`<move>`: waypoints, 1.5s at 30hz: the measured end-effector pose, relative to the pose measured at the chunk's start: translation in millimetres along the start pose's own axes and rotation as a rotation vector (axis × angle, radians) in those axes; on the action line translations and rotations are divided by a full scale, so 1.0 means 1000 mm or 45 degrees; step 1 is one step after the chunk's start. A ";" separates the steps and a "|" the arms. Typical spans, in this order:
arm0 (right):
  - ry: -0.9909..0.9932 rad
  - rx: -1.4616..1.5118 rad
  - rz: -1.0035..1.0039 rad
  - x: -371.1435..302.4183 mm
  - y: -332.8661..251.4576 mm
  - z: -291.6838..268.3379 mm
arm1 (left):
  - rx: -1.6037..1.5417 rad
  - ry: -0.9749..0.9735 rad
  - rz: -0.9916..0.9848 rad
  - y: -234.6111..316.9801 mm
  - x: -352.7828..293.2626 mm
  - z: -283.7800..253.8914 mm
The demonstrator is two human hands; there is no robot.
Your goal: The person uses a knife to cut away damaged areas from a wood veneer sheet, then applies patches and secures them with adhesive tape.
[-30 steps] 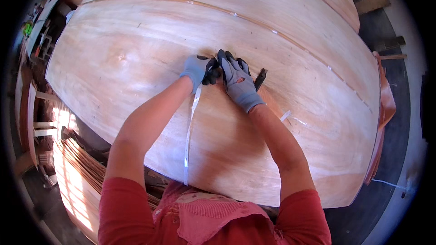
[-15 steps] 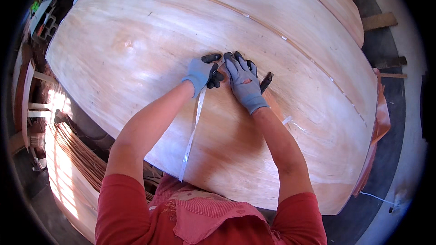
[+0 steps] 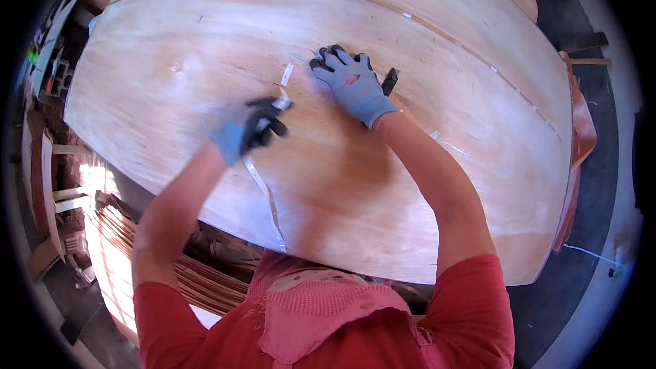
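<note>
My left hand [image 3: 258, 128], in a blue-grey glove with black fingers, is blurred but closed on a narrow white perforated tape [image 3: 266, 195]. One end sticks up past the fingers and the rest trails to the sheet's near edge. My right hand [image 3: 352, 85], gloved alike with a hole on its back, lies palm down with fingers spread on a large pale wood veneer sheet [image 3: 205, 102]. Close beside its outer edge is a short black bar-like object [image 3: 390, 82]; whether the hand grips it cannot be told. A brown strip [image 3: 403, 104] shows partly from under the right wrist.
A taped brown seam [image 3: 410, 15] crosses the far part of the sheet. Short white tape pieces [image 3: 447, 142] lie right of my right forearm. Stacked veneer sheets [image 3: 205, 280] stand below the near left edge. Reddish veneer [image 3: 582, 119] hangs at the right edge.
My left hand has drawn back from my right hand toward the lower left, carrying the white tape. The right hand's fingers have spread out on the veneer. The view has shifted somewhat.
</note>
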State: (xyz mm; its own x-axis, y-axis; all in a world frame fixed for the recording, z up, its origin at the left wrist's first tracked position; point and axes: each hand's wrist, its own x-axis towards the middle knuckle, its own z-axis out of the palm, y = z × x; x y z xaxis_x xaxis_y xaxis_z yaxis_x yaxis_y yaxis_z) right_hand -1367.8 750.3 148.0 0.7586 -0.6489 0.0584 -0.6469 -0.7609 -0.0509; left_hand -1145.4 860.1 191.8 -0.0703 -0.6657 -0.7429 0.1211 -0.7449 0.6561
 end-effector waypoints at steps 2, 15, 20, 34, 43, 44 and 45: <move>0.104 0.281 0.088 -0.007 0.007 -0.011 | -0.057 -0.217 0.000 -0.026 -0.003 0.029; 0.191 0.124 0.130 -0.137 -0.035 0.005 | -0.267 -0.387 0.029 -0.061 0.029 0.090; 0.199 0.021 0.018 -0.132 -0.029 -0.002 | 0.637 -0.065 0.214 -0.039 0.018 0.080; 0.439 0.342 0.698 -0.180 0.031 -0.012 | 0.109 -0.428 0.176 -0.009 0.086 0.180; 0.245 0.239 0.461 -0.173 0.027 0.003 | 0.197 -0.362 0.019 0.002 0.078 0.190; 0.217 0.191 0.439 -0.173 0.027 0.002 | 0.254 -0.346 0.004 -0.001 0.074 0.186; 0.220 0.139 0.419 -0.174 0.026 0.002 | 0.371 -0.281 0.033 -0.003 0.071 0.185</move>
State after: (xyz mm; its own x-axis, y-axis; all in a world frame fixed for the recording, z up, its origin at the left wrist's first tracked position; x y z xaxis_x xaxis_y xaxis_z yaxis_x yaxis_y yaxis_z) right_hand -1516.4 842.8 134.9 0.4816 -0.8560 0.1879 -0.8345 -0.5134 -0.2001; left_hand -1333.6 806.9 161.6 -0.2864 -0.6541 -0.7001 -0.1591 -0.6881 0.7080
